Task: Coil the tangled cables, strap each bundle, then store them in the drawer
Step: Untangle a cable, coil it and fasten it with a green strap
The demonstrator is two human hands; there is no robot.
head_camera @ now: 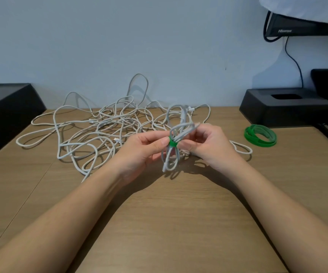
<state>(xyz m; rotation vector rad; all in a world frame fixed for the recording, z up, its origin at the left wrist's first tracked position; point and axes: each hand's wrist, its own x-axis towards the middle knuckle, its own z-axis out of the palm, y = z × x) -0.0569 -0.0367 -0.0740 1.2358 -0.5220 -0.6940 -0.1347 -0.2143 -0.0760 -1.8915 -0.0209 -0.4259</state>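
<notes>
I hold a coiled grey cable bundle [176,133] above the wooden table [169,223], just in front of me. A green strap [172,143] wraps round its middle. My left hand [143,148] pinches the bundle at the strap from the left. From the right, my right hand [206,143] grips the bundle, with its fingertips at the strap. A heap of tangled white cables [104,127] lies on the table behind my hands, towards the wall. No drawer is in view.
A roll of green strap [260,135] lies on the table to the right. A black stand [285,109] sits behind it, below a screen [297,26] with a hanging black lead. A black box [5,115] stands at the left edge.
</notes>
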